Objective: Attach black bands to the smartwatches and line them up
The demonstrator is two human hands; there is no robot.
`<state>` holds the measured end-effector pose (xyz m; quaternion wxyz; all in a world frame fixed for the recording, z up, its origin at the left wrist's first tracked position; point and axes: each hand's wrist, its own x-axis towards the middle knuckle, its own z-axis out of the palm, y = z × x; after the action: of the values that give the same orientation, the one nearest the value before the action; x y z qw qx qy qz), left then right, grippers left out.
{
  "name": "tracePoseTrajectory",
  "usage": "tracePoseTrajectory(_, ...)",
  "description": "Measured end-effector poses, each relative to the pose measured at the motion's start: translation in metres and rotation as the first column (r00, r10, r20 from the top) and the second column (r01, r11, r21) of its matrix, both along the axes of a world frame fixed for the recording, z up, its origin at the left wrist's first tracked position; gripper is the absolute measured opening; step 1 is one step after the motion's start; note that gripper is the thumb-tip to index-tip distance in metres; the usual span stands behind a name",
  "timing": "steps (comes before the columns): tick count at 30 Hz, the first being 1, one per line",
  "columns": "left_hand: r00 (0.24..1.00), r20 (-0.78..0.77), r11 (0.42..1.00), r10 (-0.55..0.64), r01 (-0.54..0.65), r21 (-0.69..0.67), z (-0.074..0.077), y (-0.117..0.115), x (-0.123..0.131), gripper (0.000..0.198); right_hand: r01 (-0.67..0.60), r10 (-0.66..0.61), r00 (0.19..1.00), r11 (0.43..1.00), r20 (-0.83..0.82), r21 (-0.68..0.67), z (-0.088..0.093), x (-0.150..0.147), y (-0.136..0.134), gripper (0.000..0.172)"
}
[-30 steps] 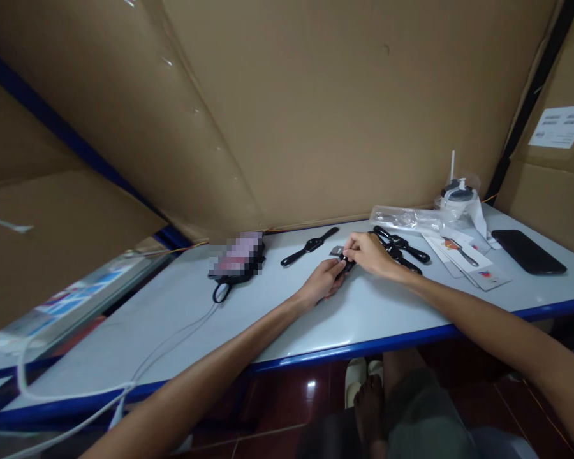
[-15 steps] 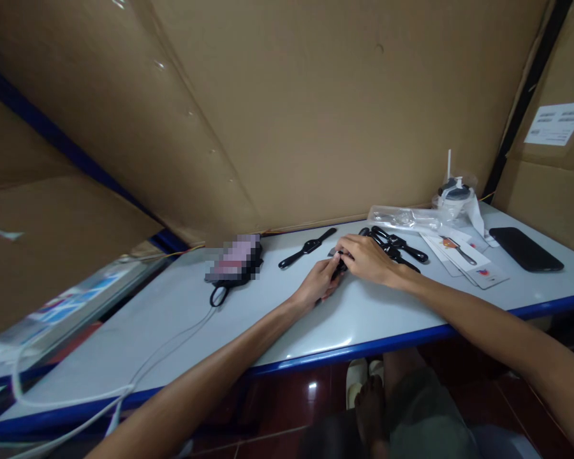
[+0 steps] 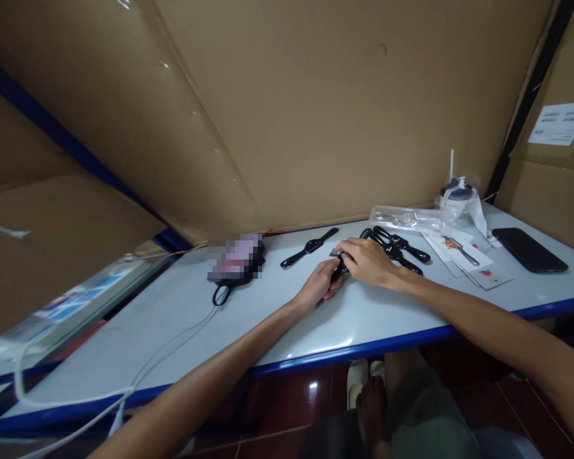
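Above the table's middle, my left hand (image 3: 319, 284) is closed round the handle of a black spokeshave-like tool (image 3: 337, 273). My right hand (image 3: 366, 260) bends over the tool's middle, its fingers pressed together on it. A small grey metal piece (image 3: 335, 252) shows by the right fingertips; most of the tool is hidden by the hands. Left of and behind the hands lies another black tool (image 3: 310, 246) with two handles and a wider middle. Just beyond my right hand several similar black tools (image 3: 402, 245) lie in an overlapping pile.
At the right are printed cards (image 3: 476, 264), a black phone-like slab (image 3: 529, 250), clear plastic packaging (image 3: 406, 218) and a bagged cup with a straw (image 3: 456, 197). A blurred-out device (image 3: 236, 258) with a cable sits left. Cardboard (image 3: 316, 115) walls the back of the white table (image 3: 182, 325).
The whole view has shifted slightly. Both hands stay together on the tool, with its black handle showing a little more between them.
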<state>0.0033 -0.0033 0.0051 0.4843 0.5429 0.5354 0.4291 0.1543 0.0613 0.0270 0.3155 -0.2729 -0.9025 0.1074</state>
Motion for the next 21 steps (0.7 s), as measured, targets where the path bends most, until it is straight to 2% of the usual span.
tracePoseTrajectory(2,1.000,0.006,1.000,-0.001,0.001,0.010,-0.001,0.000,0.000,0.035,-0.009,0.009,1.000,1.000,0.004,-0.003,0.001,0.000,0.001,0.017)
tracePoseTrajectory(6,1.000,0.006,1.000,-0.007,0.007,0.003,-0.001,0.001,-0.002,0.031,0.022,-0.022,1.000,1.000,-0.006,-0.002,0.002,0.003,0.007,0.018)
tracePoseTrajectory(11,1.000,0.006,1.000,-0.009,0.009,-0.005,-0.003,0.002,-0.002,0.029,0.002,-0.010,0.998,0.994,0.063,0.113,0.003,0.007,0.011,0.021)
tracePoseTrajectory(17,1.000,-0.001,1.000,-0.013,0.013,-0.008,0.000,0.000,0.000,0.028,-0.028,-0.022,0.979,0.971,0.202,0.238,0.014,0.015,0.008,0.024)
tracePoseTrajectory(21,1.000,0.008,1.000,-0.011,0.012,-0.025,0.002,-0.002,-0.001,0.026,-0.077,0.017,0.966,0.972,0.257,0.224,0.017,0.021,0.009,0.037)
